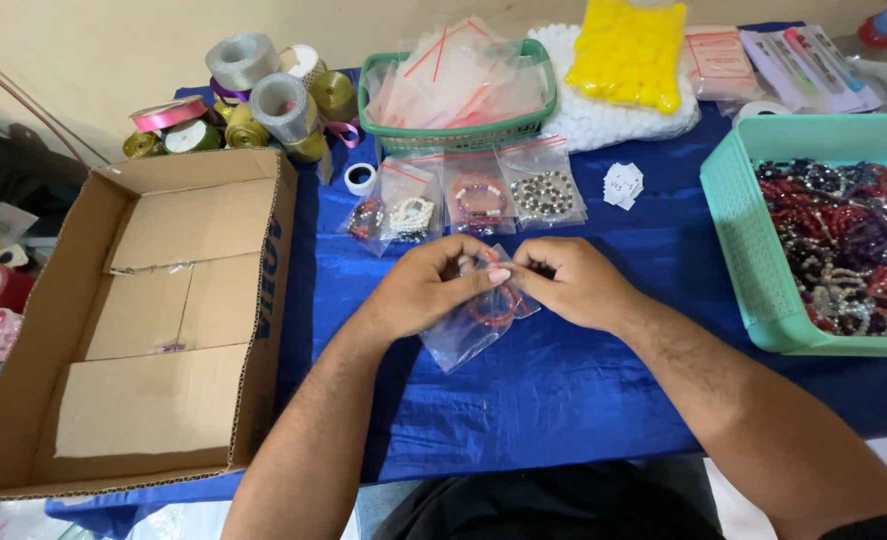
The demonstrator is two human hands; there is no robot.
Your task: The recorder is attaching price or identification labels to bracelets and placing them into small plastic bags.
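Both hands meet over the middle of the counter (584, 370), which is draped in shiny blue cloth. The left hand (434, 283) and the right hand (569, 283) each pinch the top edge of a small clear plastic zip bag (474, 325); the fingertips press together at its mouth, so both hands are closed on the bag. Inside it lies a red beaded bracelet (492, 305), near the upper part of the pouch. The lower corner of the bag trails onto the cloth toward the person.

Handling assessment: the bag is thin, limp film, very light, and likely slick between the fingers. It offers no stiffness of its own, so a hold at the sealing strip along the top appears the only firm place to grip. The bracelet looks small and light; its beads are hard, yet the string may be elastic and could roll within the pouch.

Surroundings: four filled clear bags with bracelets (469, 200) lie in a row just beyond the hands. A green plastic basket of empty bags (459, 85) stands behind them. A teal plastic basket of loose beaded bracelets (834, 240) sits on the person's right. An open brown cardboard box (154, 320) lies on the left, with ribbon spools (254, 100) beyond it.
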